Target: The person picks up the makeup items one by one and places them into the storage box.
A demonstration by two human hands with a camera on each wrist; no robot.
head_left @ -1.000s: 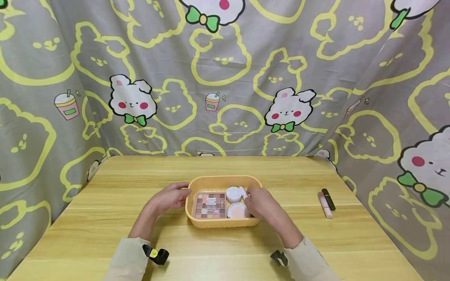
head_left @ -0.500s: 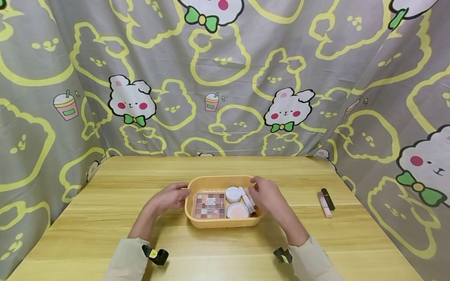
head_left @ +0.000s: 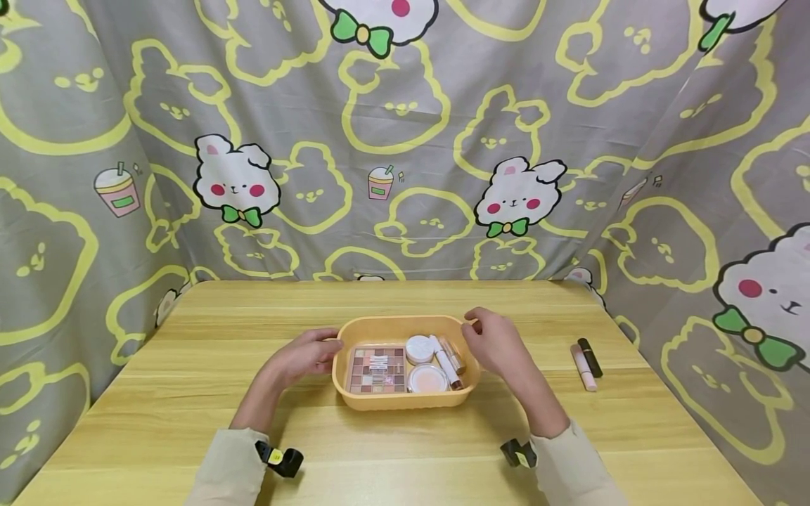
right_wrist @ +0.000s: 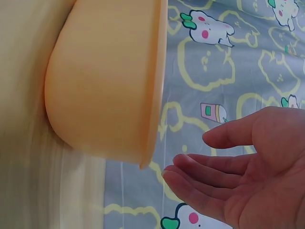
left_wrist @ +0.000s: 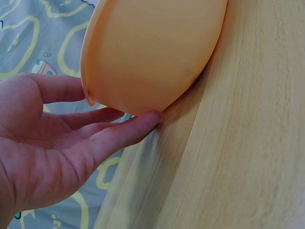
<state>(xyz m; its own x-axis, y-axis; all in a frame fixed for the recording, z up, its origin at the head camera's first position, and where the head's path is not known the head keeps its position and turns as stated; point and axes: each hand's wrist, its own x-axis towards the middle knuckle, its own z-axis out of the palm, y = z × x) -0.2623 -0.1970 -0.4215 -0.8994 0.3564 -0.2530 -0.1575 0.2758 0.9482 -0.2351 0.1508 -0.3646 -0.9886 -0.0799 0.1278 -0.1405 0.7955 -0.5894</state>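
Observation:
An orange plastic basket (head_left: pixel 405 403) stands on the table with makeup inside. An eyeshadow palette (head_left: pixel 362 381) lies in its left half. To the right of that are a white round jar or compact (head_left: pixel 420 349), a round powder compact (head_left: pixel 427 380), a white tube with a dark end (head_left: pixel 446 362) and a clear slim tube (head_left: pixel 454 355). My left hand (head_left: pixel 310 355) touches the basket's left end, fingers extended along the outer wall in the left wrist view. Off the basket's right end, my right hand (right_wrist: pixel 248 167) holds nothing, its fingers relaxed and apart from the rim.
Two slim cosmetic tubes, one pink (head_left: pixel 583 370) and one black (head_left: pixel 590 358), lie side by side on the right of the wooden table (head_left: pixel 380 457). A patterned grey curtain (head_left: pixel 304 105) hangs behind and on both sides. Each wrist carries a small black camera.
My right hand has let go of the white tube, leaving it in the basket, and moved right, out past the rim. The left hand stays at the left end.

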